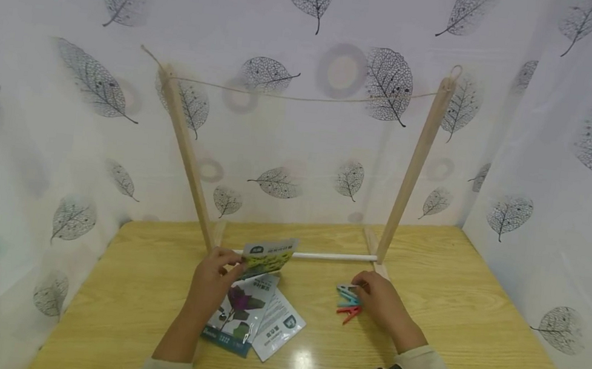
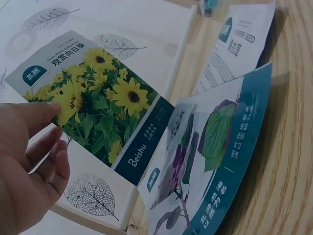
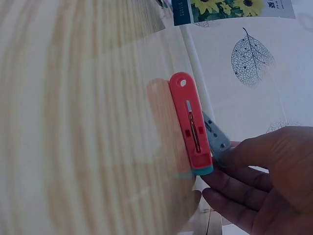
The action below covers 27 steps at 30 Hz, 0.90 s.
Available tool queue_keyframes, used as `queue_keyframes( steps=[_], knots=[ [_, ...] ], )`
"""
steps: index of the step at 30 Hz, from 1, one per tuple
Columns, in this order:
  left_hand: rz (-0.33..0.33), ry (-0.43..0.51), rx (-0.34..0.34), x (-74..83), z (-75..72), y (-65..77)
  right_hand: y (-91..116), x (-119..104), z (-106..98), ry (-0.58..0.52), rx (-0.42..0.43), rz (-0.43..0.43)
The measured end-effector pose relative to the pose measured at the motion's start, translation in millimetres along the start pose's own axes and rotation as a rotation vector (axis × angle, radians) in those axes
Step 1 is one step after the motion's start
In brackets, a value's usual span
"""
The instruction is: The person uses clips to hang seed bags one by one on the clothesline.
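The sunflower packet, judged light, pliable and slick, is held by its side edge, the soundest place, right of the left grip, and a grey clip left of the right grip, both grips closed to a pinch.

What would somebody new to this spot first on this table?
Probably the tall wooden posts toward the far side of the table, with a string stretched between their tops. Next, the yellow flower packet that the left hand holds near two other packets. Then the bright red clothespin beside the right hand, which pinches a pale clothespin.
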<state>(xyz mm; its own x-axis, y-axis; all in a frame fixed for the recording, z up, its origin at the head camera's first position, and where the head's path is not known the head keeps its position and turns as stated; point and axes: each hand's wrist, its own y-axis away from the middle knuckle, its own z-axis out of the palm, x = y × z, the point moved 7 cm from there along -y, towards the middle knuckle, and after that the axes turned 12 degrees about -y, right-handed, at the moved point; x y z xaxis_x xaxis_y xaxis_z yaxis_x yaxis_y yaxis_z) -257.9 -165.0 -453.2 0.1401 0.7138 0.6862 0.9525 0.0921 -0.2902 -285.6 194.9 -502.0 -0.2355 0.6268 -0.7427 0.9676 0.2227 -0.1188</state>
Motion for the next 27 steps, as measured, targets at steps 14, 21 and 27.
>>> queue_keyframes(
  steps=[14, 21, 27],
  knots=[
    [-0.166, 0.189, -0.079, -14.0, 6.5, -3.9, -0.1, -5.1, -4.9, -0.063, 0.032, -0.079],
    [-0.183, 0.196, -0.089, -11.7, 6.3, -3.7, 1.1, -5.0, -6.7, -0.092, 0.053, -0.088],
    [-0.2, 0.185, -0.084, -12.8, 0.4, -2.8, 0.0, -8.6, -2.9, -0.143, 0.029, -0.087]
  ],
)
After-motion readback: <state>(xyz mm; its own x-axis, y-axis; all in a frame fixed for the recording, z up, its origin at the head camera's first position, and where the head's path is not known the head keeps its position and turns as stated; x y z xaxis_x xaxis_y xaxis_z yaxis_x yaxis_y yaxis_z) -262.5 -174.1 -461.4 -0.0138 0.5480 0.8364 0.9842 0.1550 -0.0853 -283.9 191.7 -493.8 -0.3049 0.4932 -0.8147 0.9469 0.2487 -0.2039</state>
